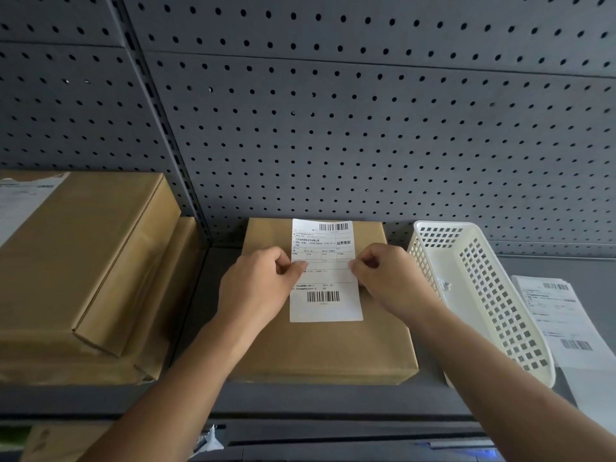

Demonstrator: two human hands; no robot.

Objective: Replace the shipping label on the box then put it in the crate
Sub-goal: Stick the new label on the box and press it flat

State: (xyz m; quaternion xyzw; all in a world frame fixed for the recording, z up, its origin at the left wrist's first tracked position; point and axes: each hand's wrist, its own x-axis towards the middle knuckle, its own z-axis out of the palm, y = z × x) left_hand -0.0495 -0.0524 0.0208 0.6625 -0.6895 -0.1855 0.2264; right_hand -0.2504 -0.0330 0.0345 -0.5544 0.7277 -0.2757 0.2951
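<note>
A flat brown cardboard box (320,348) lies on the grey shelf in front of me. A white shipping label (325,305) with two barcodes lies over its top face. My left hand (263,285) pinches the label's left edge at mid-height. My right hand (386,278) pinches its right edge at the same height. The label's upper end reaches the box's far edge and looks slightly lifted. A white perforated plastic crate (500,315) stands right of the box, touching or nearly touching it, with only a small scrap inside.
Two larger cardboard boxes (76,261) are stacked at the left, the top one bearing a label. A stack of white label sheets (566,325) lies right of the crate. A grey pegboard wall (333,128) closes the back. The shelf's front edge runs below the box.
</note>
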